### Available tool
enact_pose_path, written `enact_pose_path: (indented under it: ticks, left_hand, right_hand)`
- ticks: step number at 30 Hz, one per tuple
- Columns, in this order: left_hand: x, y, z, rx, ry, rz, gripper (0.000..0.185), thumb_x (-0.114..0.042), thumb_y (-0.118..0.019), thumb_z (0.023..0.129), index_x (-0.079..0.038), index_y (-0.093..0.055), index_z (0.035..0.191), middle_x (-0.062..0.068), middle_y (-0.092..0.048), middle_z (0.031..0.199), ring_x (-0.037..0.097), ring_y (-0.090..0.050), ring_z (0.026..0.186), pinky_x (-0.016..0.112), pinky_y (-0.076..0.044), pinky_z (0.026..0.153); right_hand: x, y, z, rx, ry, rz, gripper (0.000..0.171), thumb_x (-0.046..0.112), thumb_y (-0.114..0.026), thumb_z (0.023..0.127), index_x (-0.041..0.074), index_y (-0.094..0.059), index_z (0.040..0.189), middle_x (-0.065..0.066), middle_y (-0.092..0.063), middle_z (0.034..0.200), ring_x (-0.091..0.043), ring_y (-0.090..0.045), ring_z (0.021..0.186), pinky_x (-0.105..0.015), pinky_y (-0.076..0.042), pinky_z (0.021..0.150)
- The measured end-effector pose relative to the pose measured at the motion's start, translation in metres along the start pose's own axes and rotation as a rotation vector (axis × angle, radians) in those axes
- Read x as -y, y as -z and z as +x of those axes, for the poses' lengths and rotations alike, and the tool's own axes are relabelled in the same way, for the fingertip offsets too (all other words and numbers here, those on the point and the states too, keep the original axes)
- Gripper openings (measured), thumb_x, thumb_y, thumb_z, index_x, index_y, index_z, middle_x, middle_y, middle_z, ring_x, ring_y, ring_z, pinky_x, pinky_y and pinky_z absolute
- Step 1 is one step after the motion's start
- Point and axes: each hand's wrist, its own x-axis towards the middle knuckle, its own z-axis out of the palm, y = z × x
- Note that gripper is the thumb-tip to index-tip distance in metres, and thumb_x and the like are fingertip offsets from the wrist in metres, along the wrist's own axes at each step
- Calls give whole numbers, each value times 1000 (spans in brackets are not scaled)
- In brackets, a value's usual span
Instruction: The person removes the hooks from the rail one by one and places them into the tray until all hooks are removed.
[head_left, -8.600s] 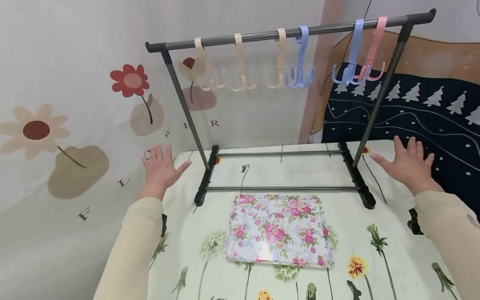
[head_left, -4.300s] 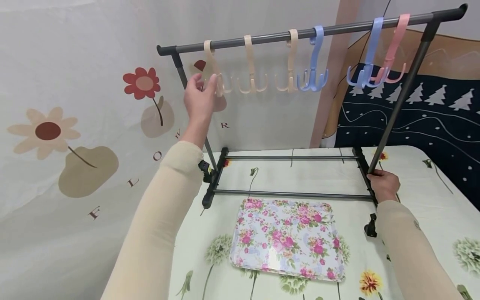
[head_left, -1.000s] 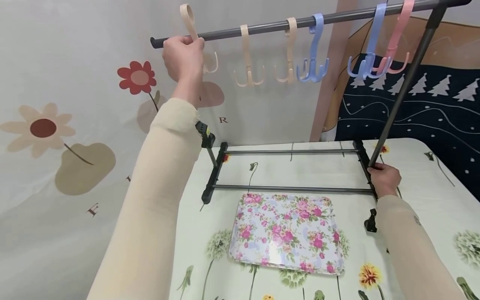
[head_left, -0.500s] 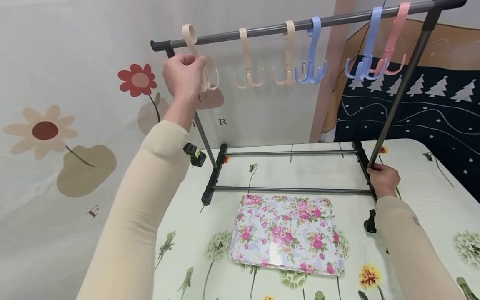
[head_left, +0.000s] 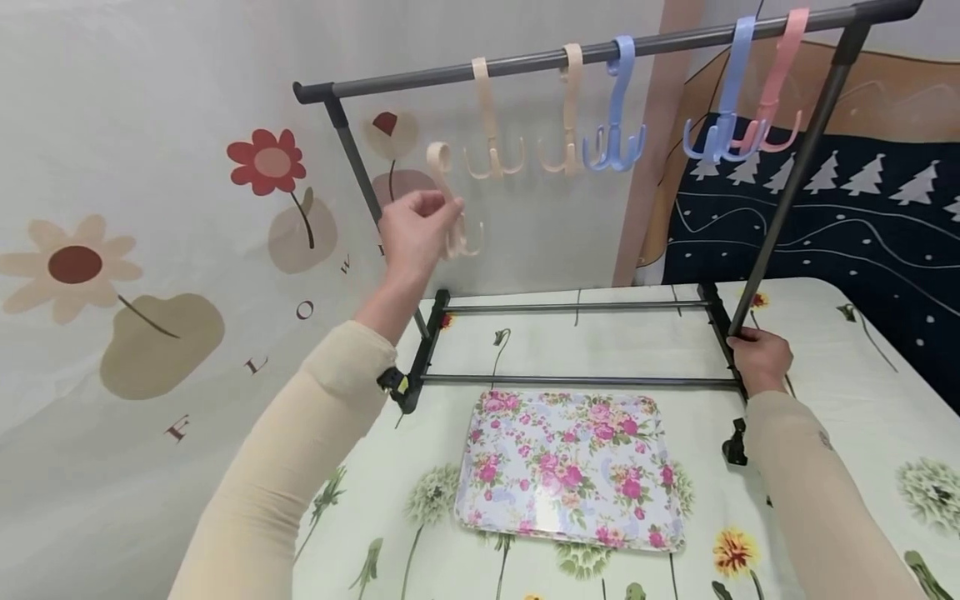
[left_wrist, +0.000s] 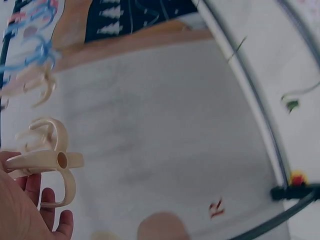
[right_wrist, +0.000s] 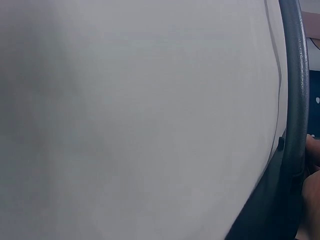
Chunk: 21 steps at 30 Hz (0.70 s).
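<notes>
The left hand (head_left: 416, 229) pinches a cream hook (head_left: 450, 208) between thumb and fingertips and holds it in the air, off the rail (head_left: 600, 52) and below it — well above the floral tray (head_left: 570, 462), which lies bare on the table (head_left: 840, 417). The right hand (head_left: 759, 358) is wrapped round the rack's right post (head_left: 787, 187) near its foot, steadying the frame. Judging by this, the clearing of the rail has only begun: one hook is off and nothing has reached the tray. Five hooks hang from the rail — two cream hooks (head_left: 489, 125), two blue hooks (head_left: 617, 108) and one pink hook (head_left: 776, 92). That makes six hooks in all, one tray and one rack.
</notes>
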Motion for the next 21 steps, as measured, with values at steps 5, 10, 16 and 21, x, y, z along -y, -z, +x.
enact_pose_path:
  ticks: [5,10,16,21]
  left_hand:
    - [20,-21,-24,65,-12,-35,20,-17,-77,88,-3,-74,102,9,-72,95,20,-69,88,32,-56,78]
    - [39,-42,-46,150,32,-71,19,-16,-78,87,-5,-73,101,7,-71,94,20,-68,88,32,-56,79]
    - [59,-62,-70,234,24,-84,20,-19,-78,87,-6,-73,102,5,-72,94,19,-69,89,34,-56,81]
    - [71,-75,-85,276,-4,-70,18,-22,-76,90,-7,-74,100,3,-71,92,18,-67,87,35,-56,79]
  right_hand:
    - [2,2,-1,2,-9,10,41,18,-57,98,-5,-59,132,-24,-59,131,-37,-54,118,-45,-45,95]
    - [0,2,-1,-2,-38,30,40,19,-60,97,-1,-61,131,-17,-67,121,-28,-58,105,-34,-47,84]
    - [-3,2,-1,11,-88,74,40,19,-62,95,2,-62,132,1,-65,98,-5,-49,79,-21,-39,67]
    - [0,2,0,13,-84,88,40,18,-62,96,0,-62,131,11,-57,86,-6,-49,77,-22,-39,64]
